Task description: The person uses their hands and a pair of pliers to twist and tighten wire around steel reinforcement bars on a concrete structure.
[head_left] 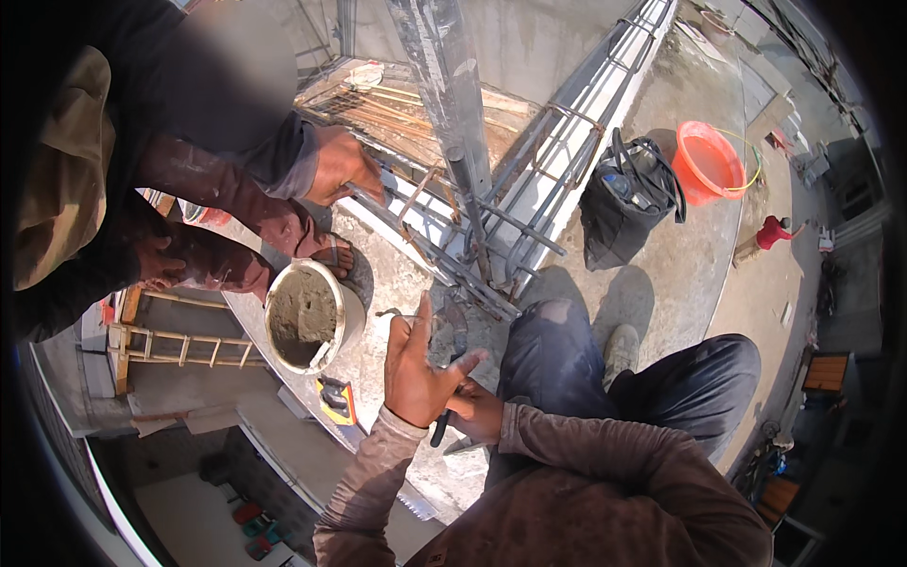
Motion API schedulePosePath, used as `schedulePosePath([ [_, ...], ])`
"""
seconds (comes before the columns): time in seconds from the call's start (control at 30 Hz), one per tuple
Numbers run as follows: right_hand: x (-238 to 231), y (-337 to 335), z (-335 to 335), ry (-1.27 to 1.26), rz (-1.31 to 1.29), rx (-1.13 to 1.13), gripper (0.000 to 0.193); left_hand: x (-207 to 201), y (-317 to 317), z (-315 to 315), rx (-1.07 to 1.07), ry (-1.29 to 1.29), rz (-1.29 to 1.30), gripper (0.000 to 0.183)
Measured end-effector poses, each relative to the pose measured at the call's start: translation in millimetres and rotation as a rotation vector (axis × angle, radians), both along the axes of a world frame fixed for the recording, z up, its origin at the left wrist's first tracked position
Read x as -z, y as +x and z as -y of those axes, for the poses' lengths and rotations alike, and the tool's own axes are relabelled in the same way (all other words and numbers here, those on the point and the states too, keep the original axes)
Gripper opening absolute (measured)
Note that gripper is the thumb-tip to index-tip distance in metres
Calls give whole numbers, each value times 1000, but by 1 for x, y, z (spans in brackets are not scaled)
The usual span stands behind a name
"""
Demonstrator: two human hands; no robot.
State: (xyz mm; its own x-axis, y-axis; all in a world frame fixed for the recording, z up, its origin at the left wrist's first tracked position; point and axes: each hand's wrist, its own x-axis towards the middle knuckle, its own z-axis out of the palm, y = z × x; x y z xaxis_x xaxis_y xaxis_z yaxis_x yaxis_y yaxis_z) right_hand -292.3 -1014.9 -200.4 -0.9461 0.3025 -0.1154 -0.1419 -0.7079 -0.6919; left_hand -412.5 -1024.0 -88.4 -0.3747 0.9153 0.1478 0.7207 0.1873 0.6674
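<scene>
My left hand (418, 373) is raised in front of me with its index finger and thumb stretched out, holding nothing I can see. Just below it, my right hand (477, 413) is closed around a tool with a black handle (439, 429); the left hand covers part of it, so its kind is unclear. Beyond the hands lies the end of a steel rebar cage (491, 293) beside a metal post (439, 85). To the left stands a white bucket (353, 312) of grey mortar (302, 317). A handsaw (336, 401) with a yellow and red handle lies near it.
A co-worker crouches at the left, one hand (345, 170) at the rebar. A black bag (628, 203) and an orange bucket (704, 165) stand at the right. Past the ledge's left edge is a drop with a bamboo ladder (189, 348). Another person (773, 231) is farther right.
</scene>
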Motion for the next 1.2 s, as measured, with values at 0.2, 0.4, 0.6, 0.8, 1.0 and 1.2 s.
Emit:
schedulePosePath([
  [0.2, 9, -23, 7, 356, -133, 227, 26, -7, -11, -5, 17, 21, -96, 100],
  [0.4, 38, -30, 1, 600, -202, 258, 28, 15, -13, -5, 1, 24, -27, 98],
  [0.6, 67, -31, 1, 662, -200, 279, 31, 19, -6, -2, -18, 49, 28, 91],
  [0.8, 58, -30, -5, 384, -295, 165, 36, 19, -7, -6, 8, 57, 82, 79],
  [1.0, 63, -27, 16, 179, -127, 201, 39, 30, -23, -9, 201, 28, 458, 66],
  [1.2, 6, -25, 24, 578, 295, 492, 36, 14, -5, -8, 120, -143, 357, 48],
])
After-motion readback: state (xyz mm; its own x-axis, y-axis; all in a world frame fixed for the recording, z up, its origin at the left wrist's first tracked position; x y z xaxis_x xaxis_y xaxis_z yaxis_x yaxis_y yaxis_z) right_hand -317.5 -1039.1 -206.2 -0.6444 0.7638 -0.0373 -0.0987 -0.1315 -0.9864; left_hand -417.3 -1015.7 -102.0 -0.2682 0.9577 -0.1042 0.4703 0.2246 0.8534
